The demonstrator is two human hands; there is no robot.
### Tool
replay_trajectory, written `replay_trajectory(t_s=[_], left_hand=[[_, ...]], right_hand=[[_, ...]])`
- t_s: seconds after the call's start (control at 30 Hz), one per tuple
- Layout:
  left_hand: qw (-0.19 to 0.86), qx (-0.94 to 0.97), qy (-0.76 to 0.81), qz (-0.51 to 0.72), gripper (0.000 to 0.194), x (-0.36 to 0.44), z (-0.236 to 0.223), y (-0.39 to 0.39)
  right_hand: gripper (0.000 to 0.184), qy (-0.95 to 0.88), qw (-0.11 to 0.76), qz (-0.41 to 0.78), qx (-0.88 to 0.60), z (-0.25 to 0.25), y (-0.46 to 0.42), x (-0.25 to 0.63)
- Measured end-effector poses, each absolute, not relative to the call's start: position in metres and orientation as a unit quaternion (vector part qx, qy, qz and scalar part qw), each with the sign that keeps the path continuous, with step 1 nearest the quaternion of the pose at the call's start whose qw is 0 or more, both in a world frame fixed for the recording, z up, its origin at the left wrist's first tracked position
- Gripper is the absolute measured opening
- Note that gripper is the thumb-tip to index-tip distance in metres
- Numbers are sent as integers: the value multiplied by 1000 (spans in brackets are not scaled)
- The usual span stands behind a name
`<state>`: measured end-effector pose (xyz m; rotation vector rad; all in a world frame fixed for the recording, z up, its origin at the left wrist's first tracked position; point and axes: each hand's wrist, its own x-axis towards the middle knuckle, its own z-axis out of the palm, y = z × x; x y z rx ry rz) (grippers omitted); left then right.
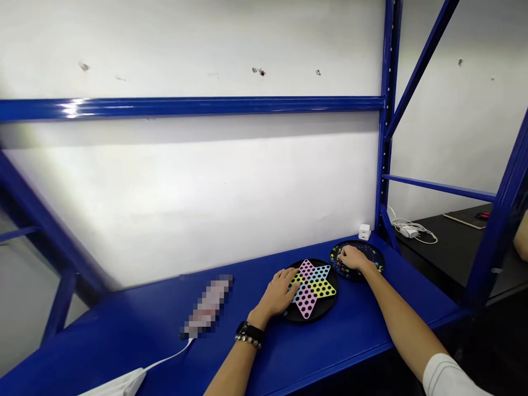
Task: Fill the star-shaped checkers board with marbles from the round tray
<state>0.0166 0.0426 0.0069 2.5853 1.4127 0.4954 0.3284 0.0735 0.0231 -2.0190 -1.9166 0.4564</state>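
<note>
A star-shaped Chinese checkers board [317, 288] in pink, yellow and blue, dotted with dark holes, lies on a round black base [319, 312]. My left hand [278, 292] rests on the board's left side, fingers stretched out and holding nothing, covering part of the left points. To the right sits a round black tray [380, 263] scattered with small coloured marbles [339, 266]. My right hand [353, 257] reaches into this tray with its fingers curled together among the marbles. Whatever its fingertips hold is too small to make out.
Everything stands on a blue shelf [264, 352] with a blue post [384, 165] at right. White chargers [364, 231] sit behind the tray. At left lie a blurred-out flat object [208, 305] and a white cable [169, 358]. Beyond the post, a black table [445, 236] holds more cables.
</note>
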Motion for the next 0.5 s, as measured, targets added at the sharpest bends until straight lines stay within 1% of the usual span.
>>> replay_trajectory(t_s=[0.3, 0.43, 0.47, 0.5], left_hand=[[75, 860, 478, 165, 53, 16, 8, 42], [76, 859, 480, 162, 53, 17, 9, 41], [75, 859, 479, 163, 53, 17, 9, 40], [76, 860, 477, 165, 53, 17, 9, 40]], right_hand=[[21, -665, 155, 187, -706, 16, 79, 336], [20, -652, 192, 189, -708, 11, 80, 334], [20, -642, 221, 199, -706, 10, 82, 334], [20, -622, 271, 223, -700, 11, 83, 334]])
